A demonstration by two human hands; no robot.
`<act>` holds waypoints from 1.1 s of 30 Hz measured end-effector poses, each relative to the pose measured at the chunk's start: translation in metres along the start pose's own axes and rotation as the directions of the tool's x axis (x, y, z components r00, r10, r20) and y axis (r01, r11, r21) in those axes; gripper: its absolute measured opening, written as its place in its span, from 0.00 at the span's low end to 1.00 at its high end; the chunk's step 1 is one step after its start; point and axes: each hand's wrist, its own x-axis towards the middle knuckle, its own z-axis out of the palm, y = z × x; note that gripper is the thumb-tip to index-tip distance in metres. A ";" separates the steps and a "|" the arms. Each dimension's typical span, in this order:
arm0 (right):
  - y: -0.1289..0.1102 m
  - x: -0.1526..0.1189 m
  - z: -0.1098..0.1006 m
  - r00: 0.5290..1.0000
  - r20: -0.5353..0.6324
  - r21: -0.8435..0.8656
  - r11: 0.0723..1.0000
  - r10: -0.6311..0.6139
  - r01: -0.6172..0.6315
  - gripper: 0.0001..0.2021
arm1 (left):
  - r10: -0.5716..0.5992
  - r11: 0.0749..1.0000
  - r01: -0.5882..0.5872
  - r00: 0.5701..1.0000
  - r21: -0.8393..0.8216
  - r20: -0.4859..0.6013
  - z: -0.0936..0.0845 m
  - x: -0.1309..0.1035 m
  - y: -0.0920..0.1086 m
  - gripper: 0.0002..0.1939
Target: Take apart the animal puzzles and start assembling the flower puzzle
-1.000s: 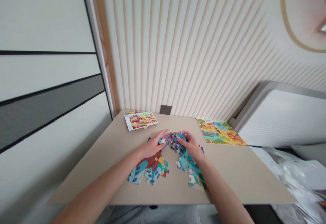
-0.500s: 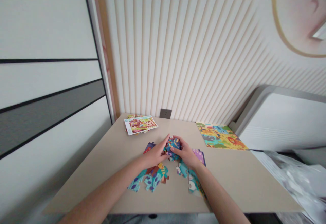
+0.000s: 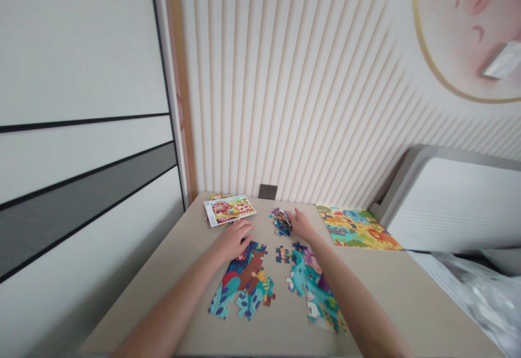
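My right hand (image 3: pixel 300 222) holds a bunched stack of loose puzzle pieces (image 3: pixel 280 222) at the far middle of the beige table (image 3: pixel 183 260). Flat on the table, my left hand (image 3: pixel 234 238) rests with fingers spread at the top edge of a joined puzzle section (image 3: pixel 244 279) showing blue, brown and red. A second joined section (image 3: pixel 313 285), teal and purple, lies under my right forearm. One small single piece (image 3: pixel 282 254) lies between the two sections.
A picture card (image 3: pixel 230 209) of a red barn lies at the table's far left, near a wall socket (image 3: pixel 267 191). A finished colourful animal puzzle (image 3: pixel 358 228) lies at the far right. A white cushioned seat back (image 3: pixel 459 206) and clear plastic (image 3: pixel 484 293) are to the right.
Both hands were together on the bunch of pieces. Now my right hand has carried the bunch farther away, and my left hand has let go and lies flat on the left section.
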 end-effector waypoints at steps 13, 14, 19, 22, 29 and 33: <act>0.000 -0.087 -0.060 0.918 0.388 -0.276 0.941 -0.079 0.198 0.33 | 0.030 0.999 -0.036 0.987 0.036 0.157 -0.002 -0.004 -0.003 0.25; -0.006 -0.091 -0.057 0.890 0.452 -0.340 0.911 -0.060 0.235 0.33 | 0.025 0.999 -0.032 0.987 0.041 0.157 -0.001 -0.004 -0.003 0.24; -0.026 -0.077 -0.018 0.782 0.612 -0.551 0.774 0.121 0.312 0.33 | 0.017 0.998 -0.027 0.989 0.065 0.147 -0.001 -0.003 0.004 0.21; -0.025 -0.053 0.004 0.808 0.576 -0.573 0.766 0.124 0.290 0.33 | 0.008 0.997 -0.018 0.990 0.069 0.143 -0.003 -0.003 0.007 0.21; -0.019 -0.018 0.008 0.818 0.575 -0.491 0.805 0.012 0.333 0.31 | -0.019 0.998 0.010 0.987 0.061 0.162 -0.003 -0.003 0.007 0.19; -0.015 -0.030 -0.030 0.809 0.584 -0.382 0.856 -0.068 0.348 0.33 | -0.051 0.998 0.046 0.987 0.034 0.150 0.001 -0.002 0.005 0.21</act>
